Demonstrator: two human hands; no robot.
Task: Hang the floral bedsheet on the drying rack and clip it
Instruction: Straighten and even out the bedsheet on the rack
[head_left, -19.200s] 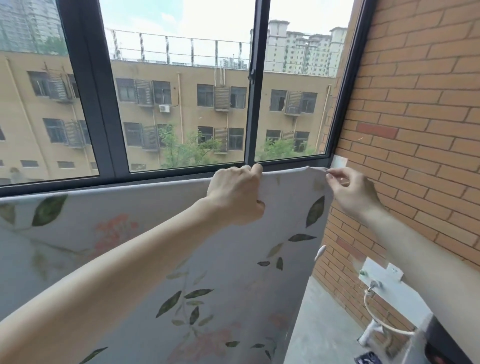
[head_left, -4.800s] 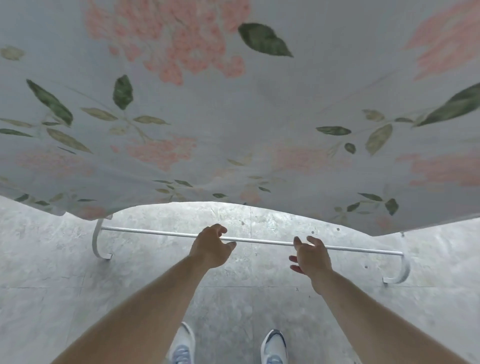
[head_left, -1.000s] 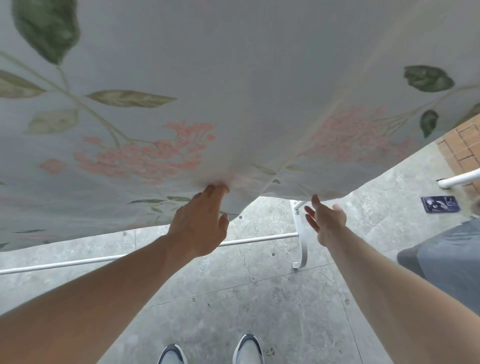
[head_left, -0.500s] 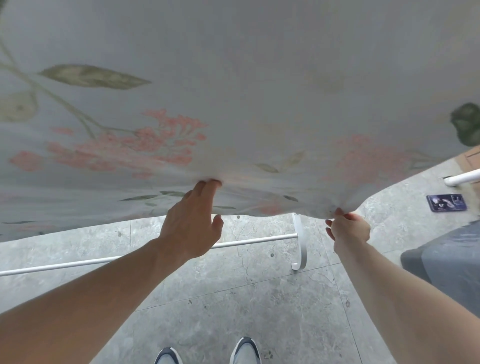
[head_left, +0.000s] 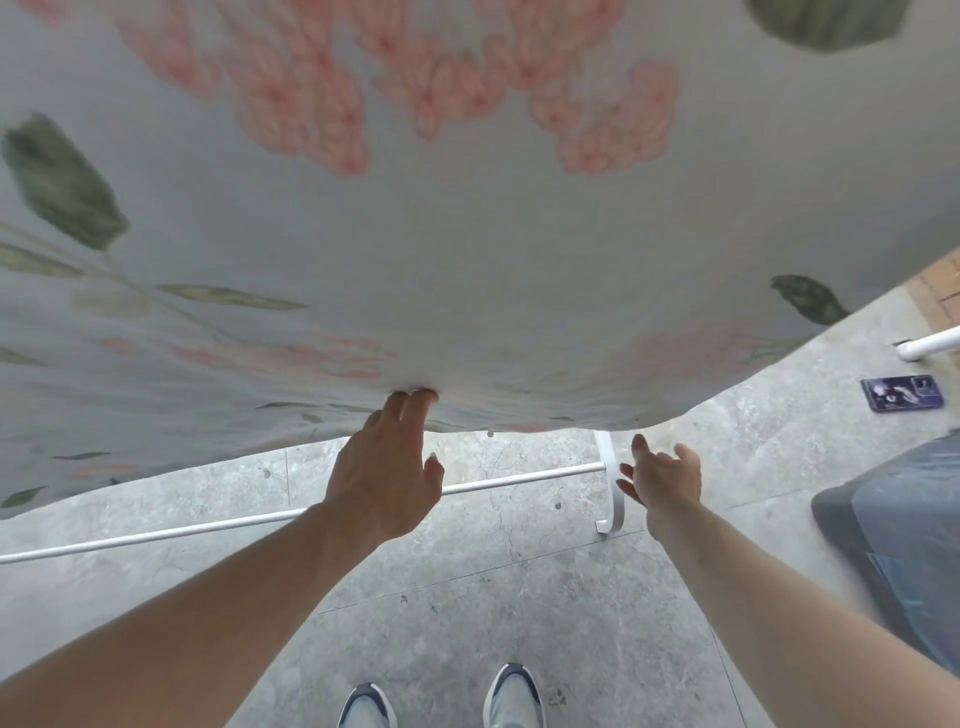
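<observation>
Grey stone floor fills the lower half of the view, with thin joint lines running across it. At 6 o'clock, nearest the camera, 2 shoes with pale toes point toward 12 o'clock.

2 bare forearms reach forward from the lower corners. Left hand: near centre, back of the hand toward the camera, fingers extended with their tips pressed up into the hanging lower edge of the bedsheet; thumb spread to the side and clear of the cloth. Whether any cloth is pinched behind the fingertips cannot be told. Right hand: toward 3 o'clock of the left hand, fingers spread and loose, holding nothing, just below the sheet's edge and apart from it.

Beyond the hands, a white bar of the drying rack lies low over the floor, running from 9 o'clock toward centre, where it meets a curved white foot close beside the right hand.

Bedsheet: pale grey with pink flower clusters and green leaves, hanging from above and covering the whole upper half of the view; its lower edge sags toward 3 o'clock.

Toward 3 o'clock: a dark grey mass, blurred; farther out, a dark blue card flat on the floor, a white tube end and a strip of brick.
</observation>
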